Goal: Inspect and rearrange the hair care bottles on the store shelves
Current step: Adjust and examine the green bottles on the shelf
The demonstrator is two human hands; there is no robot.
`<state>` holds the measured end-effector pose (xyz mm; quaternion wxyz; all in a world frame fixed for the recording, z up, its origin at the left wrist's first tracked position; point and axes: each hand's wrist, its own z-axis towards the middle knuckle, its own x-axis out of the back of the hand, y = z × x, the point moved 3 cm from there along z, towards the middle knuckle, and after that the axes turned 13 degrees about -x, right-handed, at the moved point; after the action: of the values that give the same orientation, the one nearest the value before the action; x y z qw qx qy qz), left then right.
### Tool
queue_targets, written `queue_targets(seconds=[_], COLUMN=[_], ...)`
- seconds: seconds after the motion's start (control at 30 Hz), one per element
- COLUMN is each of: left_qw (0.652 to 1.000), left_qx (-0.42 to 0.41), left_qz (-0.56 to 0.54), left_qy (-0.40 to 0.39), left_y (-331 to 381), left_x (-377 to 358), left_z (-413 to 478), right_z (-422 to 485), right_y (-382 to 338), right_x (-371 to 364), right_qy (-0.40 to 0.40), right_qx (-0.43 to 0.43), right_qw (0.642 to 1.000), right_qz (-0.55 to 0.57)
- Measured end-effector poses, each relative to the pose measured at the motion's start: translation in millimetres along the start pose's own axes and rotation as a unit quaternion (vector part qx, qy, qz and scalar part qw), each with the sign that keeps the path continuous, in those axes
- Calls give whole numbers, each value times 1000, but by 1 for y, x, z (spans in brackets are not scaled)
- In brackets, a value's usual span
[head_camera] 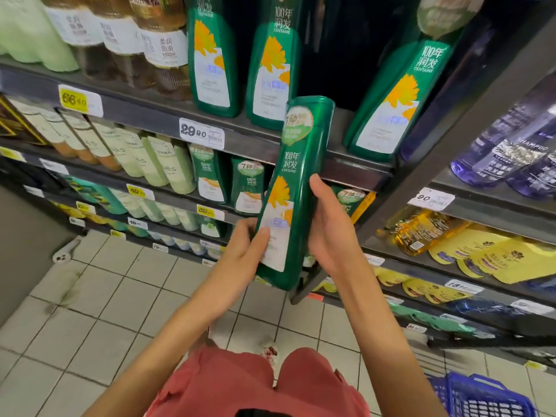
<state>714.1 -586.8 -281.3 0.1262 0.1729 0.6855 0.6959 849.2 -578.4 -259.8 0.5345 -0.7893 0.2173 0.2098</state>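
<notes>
Inspection looks to be the step in hand: the green bottle point(293, 188) is held up in the middle of the frame, off the shelf, with its label point(279, 224) toward the camera and its top leaning a little to the right. To do it well, I would hold it low on the body so the print is left uncovered, turn it slowly to check the back and the cap end, and avoid knocking the shelf edge point(346, 164) behind its upper half. The left hand point(245, 251) grips the lower left side, its fingers point(261, 239) lying over the white part of the label. The right hand point(331, 230) wraps the right side, thumb running up the edge. On the shelf at upper centre stand matching green bottles point(210, 55), with a dark gap between them and a tilted bottle point(388, 100) at upper right — a likely slot for the return.
</notes>
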Motion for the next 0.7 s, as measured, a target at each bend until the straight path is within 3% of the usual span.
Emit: queue_targets(seconds=[0.13, 0.2, 0.27, 0.33, 0.43, 0.5, 0.57, 0.63, 0.7], left_qw=[981, 970, 984, 997, 974, 966, 980, 998, 991], left_qx=[-99, -117, -101, -69, -13, 21, 18, -43, -83], left_qz=[166, 205, 126, -36, -218, -245, -180, -13, 97], left_qy=[-3, 48, 72, 17, -64, -77, -77, -51, -34], left_y=[3, 3, 1, -2, 1, 1, 2, 5, 10], left_x=[-13, -16, -10, -3, 3, 4, 4, 6, 1], left_z=[-7, -9, -8, -8, -5, -2, 0, 0, -2], right_z=[8, 9, 9, 7, 2, -1, -3, -4, -3], right_y=[-3, -1, -3, -9, -12, -11, -10, -13, -15], right_x=[-5, -8, -6, -3, 4, 4, 3, 1, -3], right_qy=[111, 147, 164, 122, 19, 5, 2, 24, 63], right_qx=[37, 48, 63, 39, -29, -43, -29, 7, 33], right_qw=[979, 968, 962, 976, 996, 998, 999, 997, 989], right_qz=[-169, -197, -210, -176, -86, -45, -30, -66, -128])
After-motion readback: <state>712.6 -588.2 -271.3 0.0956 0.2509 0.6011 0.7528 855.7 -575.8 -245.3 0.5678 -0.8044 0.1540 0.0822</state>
